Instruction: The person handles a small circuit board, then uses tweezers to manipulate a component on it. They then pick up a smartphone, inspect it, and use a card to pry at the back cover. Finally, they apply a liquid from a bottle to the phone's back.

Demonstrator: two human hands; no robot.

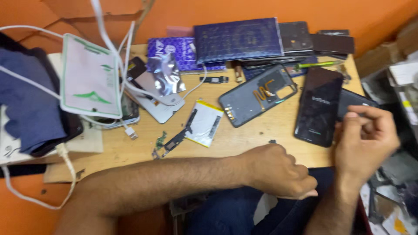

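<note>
Both our hands low at the front edge of a wooden table (pixel 261 130) littered with phone parts.

Largest first: black phone (pixel 318 105) lies screen-up at the right, grey phone back cover (pixel 257 96) just left of it, white battery (pixel 203 122) nearer centre. Our left hand (pixel 278 170) is fisted at the table edge, holding nothing visible. Our right hand (pixel 363 141) is loosely curled, fingertips pinched, right beside the phone; can't tell if it grips anything.
</note>
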